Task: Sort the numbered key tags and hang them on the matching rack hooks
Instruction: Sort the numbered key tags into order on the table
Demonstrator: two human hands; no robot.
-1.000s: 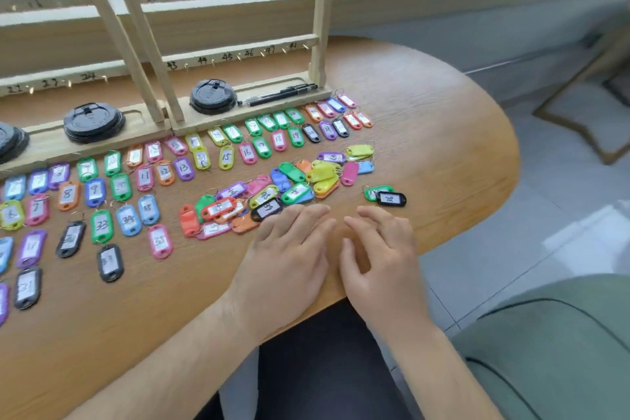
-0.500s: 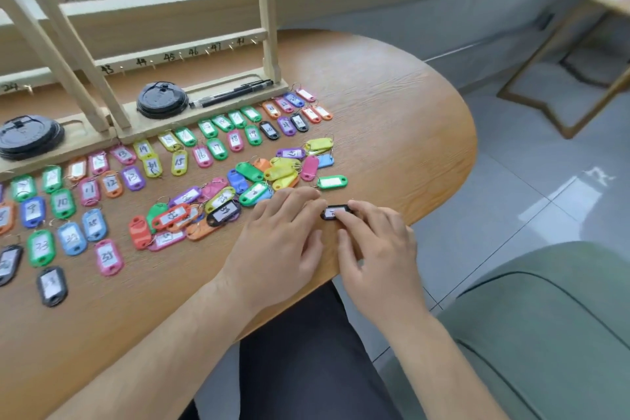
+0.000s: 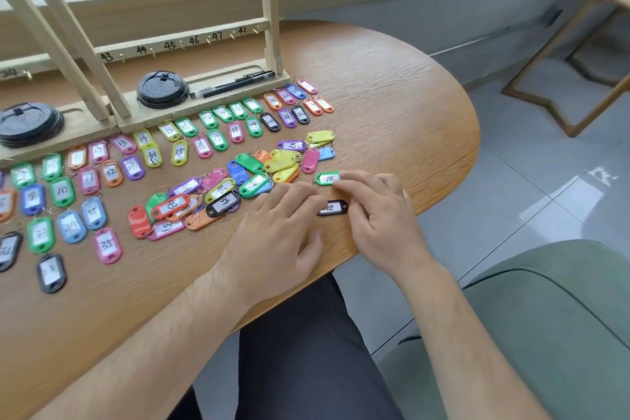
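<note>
Many coloured numbered key tags lie on the round wooden table [image 3: 409, 106]. Sorted rows of tags [image 3: 112, 174] run left below the wooden hook rack [image 3: 170, 44], and a loose pile of tags [image 3: 272, 164] sits in the middle. My left hand [image 3: 276, 235] rests flat on the table, fingertips beside the black tag 36 [image 3: 332, 207]. My right hand [image 3: 378, 211] touches a green tag [image 3: 327, 178] with its index fingertip, while its thumb sits at the right end of the black tag. Neither tag is lifted.
Two stacks of black lids [image 3: 163, 89] [image 3: 29, 123] and a black pen [image 3: 235, 83] lie on the rack's base. The table's curved edge runs just right of my hands. A green seat [image 3: 545, 334] is below right, a wooden stool [image 3: 579, 54] beyond.
The black tag 36 was slid from beside the green tag toward me, between my hands. My right index finger then reached up onto the green tag. My left hand stayed flat.
</note>
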